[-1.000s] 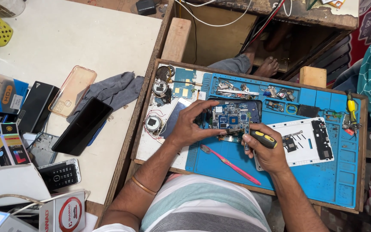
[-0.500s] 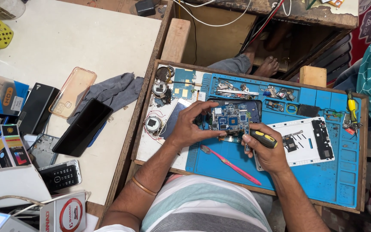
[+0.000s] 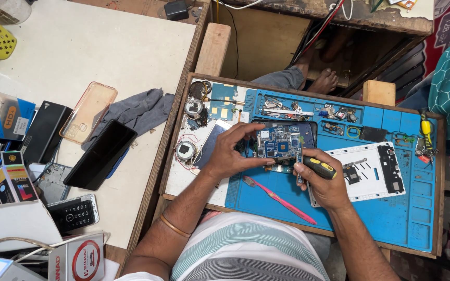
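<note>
An opened phone with its blue circuit board exposed lies on a blue work mat. My left hand rests on the phone's left side, fingers spread over the board and holding it down. My right hand grips a black and yellow screwdriver, its tip down at the board's lower right edge. A pink toothbrush lies on the mat just in front of my hands.
A white phone back panel lies right of the phone. Small parts and screws fill the mat's top trays. Left of the tray lie a dark phone, a clear case, a grey cloth, boxes and a keypad phone.
Both hands stay on the phone and screwdriver; the right hand has shifted only slightly at the board's lower right edge.
</note>
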`<control>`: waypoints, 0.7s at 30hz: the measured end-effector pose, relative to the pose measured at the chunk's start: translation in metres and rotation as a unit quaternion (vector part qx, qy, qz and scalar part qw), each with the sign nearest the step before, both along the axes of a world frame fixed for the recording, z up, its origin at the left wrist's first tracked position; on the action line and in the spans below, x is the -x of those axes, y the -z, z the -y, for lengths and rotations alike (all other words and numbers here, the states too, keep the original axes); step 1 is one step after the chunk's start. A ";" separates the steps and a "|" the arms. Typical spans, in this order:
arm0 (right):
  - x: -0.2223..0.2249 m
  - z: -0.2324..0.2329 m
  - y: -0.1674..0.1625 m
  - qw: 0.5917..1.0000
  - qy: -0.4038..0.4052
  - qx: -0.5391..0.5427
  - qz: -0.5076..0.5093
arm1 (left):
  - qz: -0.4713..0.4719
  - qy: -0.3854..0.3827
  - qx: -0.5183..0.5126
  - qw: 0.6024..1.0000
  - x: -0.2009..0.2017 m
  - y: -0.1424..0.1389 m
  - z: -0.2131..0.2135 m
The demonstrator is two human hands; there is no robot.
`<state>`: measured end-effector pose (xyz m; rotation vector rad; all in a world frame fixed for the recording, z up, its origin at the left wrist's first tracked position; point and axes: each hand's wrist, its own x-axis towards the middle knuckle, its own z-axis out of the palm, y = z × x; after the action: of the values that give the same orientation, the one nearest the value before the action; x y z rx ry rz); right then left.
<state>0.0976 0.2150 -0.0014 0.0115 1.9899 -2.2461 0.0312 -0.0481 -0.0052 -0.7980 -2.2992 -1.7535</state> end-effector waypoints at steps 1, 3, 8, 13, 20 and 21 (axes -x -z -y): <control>0.000 0.000 0.000 1.000 0.001 0.000 0.001 | 0.000 -0.001 0.002 1.000 0.000 0.000 0.000; 0.000 0.000 0.000 1.000 0.001 0.001 0.001 | 0.000 -0.003 0.005 1.000 0.000 0.000 0.000; 0.000 0.000 -0.001 1.000 0.001 0.006 -0.004 | -0.002 0.004 0.000 1.000 -0.001 -0.001 0.000; -0.001 0.000 -0.001 1.000 0.005 0.003 -0.003 | 0.014 0.008 0.005 1.000 -0.002 -0.003 0.000; -0.001 0.000 0.000 1.000 0.007 0.008 -0.002 | 0.009 0.006 0.003 1.000 -0.001 0.000 -0.001; -0.001 -0.001 0.000 1.000 0.008 0.009 0.000 | 0.008 0.003 0.006 1.000 -0.001 0.001 -0.001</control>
<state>0.0983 0.2155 -0.0016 0.0255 1.9756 -2.2730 0.0318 -0.0467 -0.0060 -0.7971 -2.3213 -1.7582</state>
